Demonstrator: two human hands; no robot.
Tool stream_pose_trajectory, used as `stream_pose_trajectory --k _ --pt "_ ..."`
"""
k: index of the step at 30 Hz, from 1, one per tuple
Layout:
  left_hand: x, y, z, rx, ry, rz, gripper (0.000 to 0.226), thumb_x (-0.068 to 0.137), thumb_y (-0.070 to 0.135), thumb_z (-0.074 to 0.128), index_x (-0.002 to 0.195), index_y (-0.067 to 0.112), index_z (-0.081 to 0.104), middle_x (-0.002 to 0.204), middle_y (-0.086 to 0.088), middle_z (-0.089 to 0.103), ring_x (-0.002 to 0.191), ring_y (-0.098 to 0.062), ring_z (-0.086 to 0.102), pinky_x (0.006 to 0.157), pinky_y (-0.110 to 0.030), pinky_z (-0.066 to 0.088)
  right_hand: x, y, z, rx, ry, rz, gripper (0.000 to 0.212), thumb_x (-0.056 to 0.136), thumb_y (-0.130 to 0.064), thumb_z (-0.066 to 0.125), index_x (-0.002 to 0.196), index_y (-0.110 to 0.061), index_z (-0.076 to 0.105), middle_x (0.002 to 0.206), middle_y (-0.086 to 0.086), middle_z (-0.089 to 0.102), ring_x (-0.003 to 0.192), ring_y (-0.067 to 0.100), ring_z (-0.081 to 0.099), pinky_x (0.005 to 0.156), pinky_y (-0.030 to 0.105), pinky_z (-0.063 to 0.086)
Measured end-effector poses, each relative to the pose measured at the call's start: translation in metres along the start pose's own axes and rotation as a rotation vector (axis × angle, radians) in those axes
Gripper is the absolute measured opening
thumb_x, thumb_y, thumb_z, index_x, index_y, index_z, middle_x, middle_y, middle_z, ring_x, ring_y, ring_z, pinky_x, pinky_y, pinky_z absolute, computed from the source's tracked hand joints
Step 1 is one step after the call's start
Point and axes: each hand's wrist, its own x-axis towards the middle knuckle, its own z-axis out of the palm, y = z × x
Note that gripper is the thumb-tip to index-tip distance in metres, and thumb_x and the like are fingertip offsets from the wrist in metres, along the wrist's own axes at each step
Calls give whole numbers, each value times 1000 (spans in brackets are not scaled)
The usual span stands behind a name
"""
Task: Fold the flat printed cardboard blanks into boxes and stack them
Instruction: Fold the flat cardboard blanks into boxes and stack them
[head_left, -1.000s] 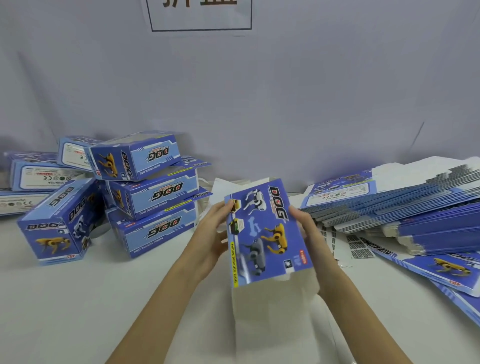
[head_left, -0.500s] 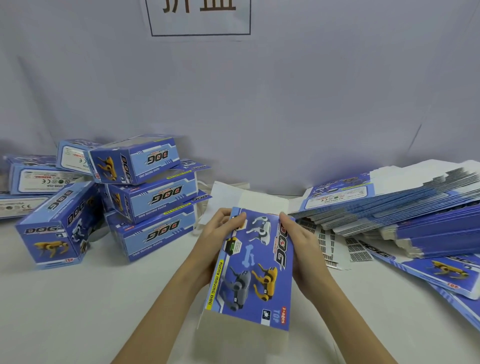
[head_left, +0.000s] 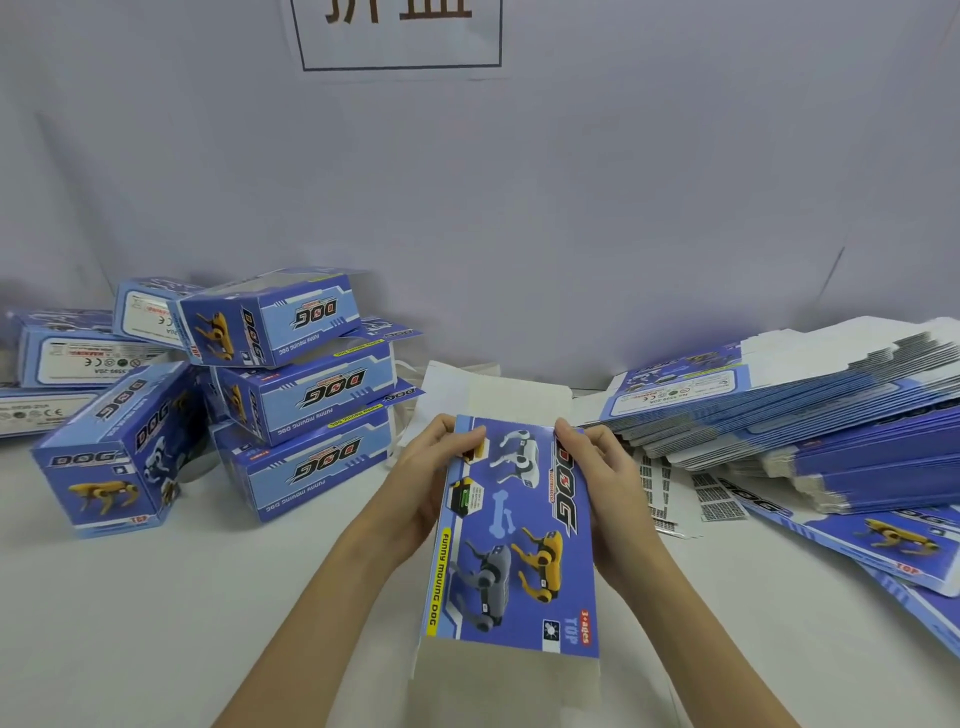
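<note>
While both hands hold it up over the middle of the desk's near edge, the cardboard blank (head_left: 514, 535) shows its printed dog panel to the camera, with plain white flaps jutting past the far and near ends. The left hand (head_left: 426, 483) has its grip closed on the left long edge, thumb on the printed face near the far corner and fingers behind; the right hand (head_left: 602, 493) clasps the right long edge the same way, thumb tip at the far right corner. The step in hand looks like squaring the flattened sleeve open into a tube. To do it well, the person should press the two long creases toward each other evenly, keep the thumbs off the panel's centre so it does not buckle, and let the hidden back panel swing away before tucking the end flaps. The finished boxes (head_left: 291, 395) are piled at the desk's left side toward the far edge, and the stack of flat blanks (head_left: 810, 415) lies along the right edge, so a completed box likely goes left.
</note>
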Motion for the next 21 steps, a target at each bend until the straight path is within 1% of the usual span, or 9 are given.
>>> stream_pose_trajectory --k 3,5,7,9,13,16,18,20,21 --pt "-2 6 -2 62 -27 42 14 81 36 77 74 48 75 80 28 74 76 9 72 59 -14 56 -1 2 -1 40 -5 -16 45 81 -49 79 90 -15 51 87 12 77 74 28 78 59 30 61" --pt "-3 7 -3 90 22 112 9 85 33 80 94 35 76 91 12 76 85 -6 76 66 -21 60 -1 5 1 38 1 -43 40 79 -49 80 81 -20 53 85 13 74 75 29 77 61 32 58" --pt "-3 4 -1 109 61 157 37 89 33 73 117 11 63 99 -8 70 90 -23 75 70 -32 62 -1 7 3 17 -1 -68 37 81 -48 78 78 -22 53 84 13 72 79 31 76 66 34 54" --pt "-5 2 4 99 98 217 41 89 32 72 122 13 56 105 -13 67 89 -23 74 69 -31 61 -1 8 4 -6 13 -96 39 82 -49 76 88 -18 53 86 13 73 80 31 77 67 35 55" --pt "-7 4 8 51 115 231 49 95 27 73 136 38 48 122 -5 70 107 -28 74 79 -42 64 0 1 0 36 19 -123 45 87 -42 74 121 -22 52 97 12 77 85 29 79 64 34 63" --pt "-10 6 10 168 54 194 22 103 29 63 124 30 65 110 1 76 102 -22 77 76 -32 64 0 -2 -1 37 -35 -125 41 91 -42 70 126 -20 62 113 21 74 88 30 78 69 36 64" --pt "-11 7 12 177 75 186 18 106 27 56 118 25 69 103 5 76 97 -17 77 73 -26 63 -2 2 2 46 -64 -71 52 93 -51 64 130 -15 60 120 23 73 96 32 78 82 42 64" --pt "-12 8 14 176 59 176 25 106 30 53 114 9 63 102 -6 66 95 -17 70 75 -20 58 -4 5 6 79 -113 42 61 99 -60 53 140 -16 56 130 18 72 116 37 72 105 54 55" --pt "-13 9 15 164 54 167 23 105 33 53 109 11 60 100 -6 59 92 -16 63 75 -17 54 -4 5 6 85 -135 71 61 100 -62 50 143 -19 54 134 14 71 122 36 70 109 55 52"
